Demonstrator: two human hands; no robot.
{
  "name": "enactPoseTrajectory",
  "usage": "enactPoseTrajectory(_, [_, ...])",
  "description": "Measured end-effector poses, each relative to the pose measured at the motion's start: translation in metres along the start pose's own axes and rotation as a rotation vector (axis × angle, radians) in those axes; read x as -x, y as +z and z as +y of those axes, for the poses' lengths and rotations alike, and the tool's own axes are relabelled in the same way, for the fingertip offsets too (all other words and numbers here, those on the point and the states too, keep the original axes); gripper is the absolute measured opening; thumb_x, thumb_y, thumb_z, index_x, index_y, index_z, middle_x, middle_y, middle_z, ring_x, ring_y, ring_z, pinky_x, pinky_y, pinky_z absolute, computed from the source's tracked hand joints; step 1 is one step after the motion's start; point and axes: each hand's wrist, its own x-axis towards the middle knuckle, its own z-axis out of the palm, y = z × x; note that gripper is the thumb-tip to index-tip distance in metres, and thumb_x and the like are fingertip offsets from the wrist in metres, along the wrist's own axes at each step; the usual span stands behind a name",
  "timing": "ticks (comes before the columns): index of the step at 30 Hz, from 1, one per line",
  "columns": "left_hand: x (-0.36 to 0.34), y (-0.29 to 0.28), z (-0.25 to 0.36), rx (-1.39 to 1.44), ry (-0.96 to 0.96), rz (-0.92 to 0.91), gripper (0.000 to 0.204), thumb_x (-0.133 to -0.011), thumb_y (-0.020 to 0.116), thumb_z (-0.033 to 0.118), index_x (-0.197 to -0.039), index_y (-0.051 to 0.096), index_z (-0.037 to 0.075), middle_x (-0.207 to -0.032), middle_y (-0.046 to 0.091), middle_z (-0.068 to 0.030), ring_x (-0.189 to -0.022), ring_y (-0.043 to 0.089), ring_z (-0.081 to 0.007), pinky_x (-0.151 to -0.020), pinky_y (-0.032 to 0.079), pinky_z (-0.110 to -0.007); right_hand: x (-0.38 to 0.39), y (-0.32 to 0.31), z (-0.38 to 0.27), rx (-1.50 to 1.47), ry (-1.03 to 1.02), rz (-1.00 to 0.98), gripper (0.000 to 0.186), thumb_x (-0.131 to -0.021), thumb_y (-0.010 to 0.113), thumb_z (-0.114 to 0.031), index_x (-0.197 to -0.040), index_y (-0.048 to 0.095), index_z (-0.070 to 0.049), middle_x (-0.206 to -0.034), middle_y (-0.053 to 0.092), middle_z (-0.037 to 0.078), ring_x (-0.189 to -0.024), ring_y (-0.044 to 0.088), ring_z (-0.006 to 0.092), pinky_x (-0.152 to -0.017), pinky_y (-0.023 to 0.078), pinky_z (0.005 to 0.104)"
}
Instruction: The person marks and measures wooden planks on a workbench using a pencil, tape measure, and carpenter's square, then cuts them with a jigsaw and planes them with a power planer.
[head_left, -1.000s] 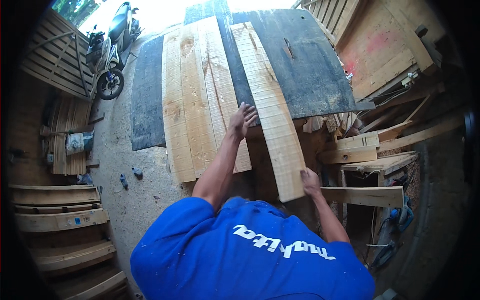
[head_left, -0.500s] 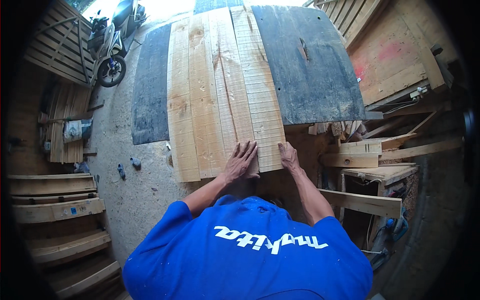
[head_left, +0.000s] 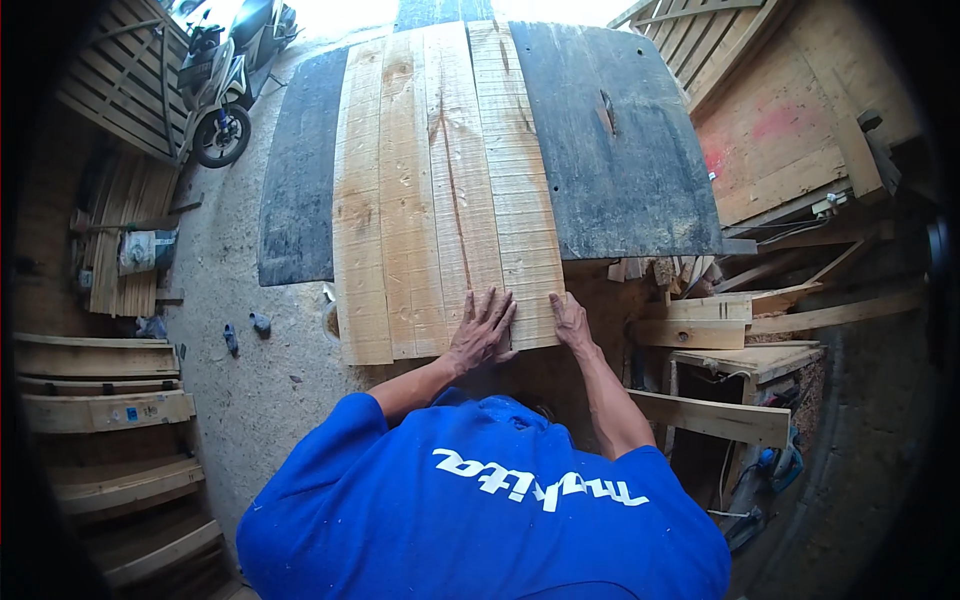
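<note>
Several pale rough-sawn planks (head_left: 400, 200) lie side by side lengthways on dark worn panels (head_left: 630, 150). My left hand (head_left: 480, 330) lies with fingers spread over the near end of a plank with a long brown streak (head_left: 450, 180), by its seam with the rightmost plank (head_left: 515, 220). My right hand (head_left: 570, 320) grips the near right edge of that rightmost plank, fingers curled round it. The near ends of the planks are slightly uneven.
A parked scooter (head_left: 225, 100) and slatted gate (head_left: 120, 80) stand at upper left. Shoes (head_left: 260, 322) lie on the concrete floor (head_left: 230, 390). Stacked boards (head_left: 105, 400) line the left. At right are offcuts (head_left: 690, 335), a wooden box (head_left: 740, 355) and a blue power tool (head_left: 780, 460).
The rightmost plank has moved left and now lies against the others. My left hand has come down to the near ends; both hands have shifted only slightly in the last half second.
</note>
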Motion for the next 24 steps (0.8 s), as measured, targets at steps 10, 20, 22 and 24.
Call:
enactPoseTrajectory(10, [-0.004,0.001,-0.003,0.225,-0.061,0.063,0.102,-0.086,0.056,0.071,-0.156,0.027,0.003,-0.163,0.025,-0.0196,-0.152,0.016,-0.0405,-0.121,0.008,-0.061,-0.010,0.006,0.010,0.024,0.017,0.123,0.071,-0.100,0.038,-0.065,-0.102,0.057,0.003,-0.095,0.064,0.033,-0.099,0.059,0.0550,-0.081,0.046,0.0572])
enactPoseTrajectory(20, [-0.033,-0.034,0.020,1.067,-0.996,0.341,0.089,-0.093,0.064,0.050,-0.155,0.024,0.000,-0.133,0.056,-0.0329,-0.116,0.061,-0.0446,-0.102,0.047,-0.046,0.059,0.009,-0.077,0.028,-0.075,0.172,0.067,-0.100,0.042,-0.063,-0.094,0.059,0.001,-0.083,0.064,0.030,-0.085,0.063,0.0527,-0.069,0.048,0.0545])
enactPoseTrajectory(22, [-0.025,-0.046,0.016,0.982,-1.141,0.366,0.076,-0.095,0.061,0.054,-0.150,0.041,0.006,-0.127,0.063,-0.0274,-0.112,0.065,-0.0380,-0.098,0.050,-0.043,0.067,0.029,-0.104,-0.042,-0.080,0.161,0.066,-0.100,0.043,-0.063,-0.097,0.059,0.000,-0.086,0.065,0.031,-0.088,0.063,0.0528,-0.070,0.049,0.0540])
enactPoseTrajectory(24, [-0.010,-0.072,-0.012,1.048,-1.072,0.473,0.070,-0.096,0.060,0.054,-0.144,0.048,0.005,-0.122,0.066,-0.0257,-0.108,0.066,-0.0362,-0.095,0.050,-0.042,0.065,0.053,-0.137,-0.127,-0.141,0.144,0.064,-0.100,0.044,-0.062,-0.102,0.058,0.000,-0.088,0.066,0.031,-0.089,0.065,0.0512,-0.070,0.050,0.0537])
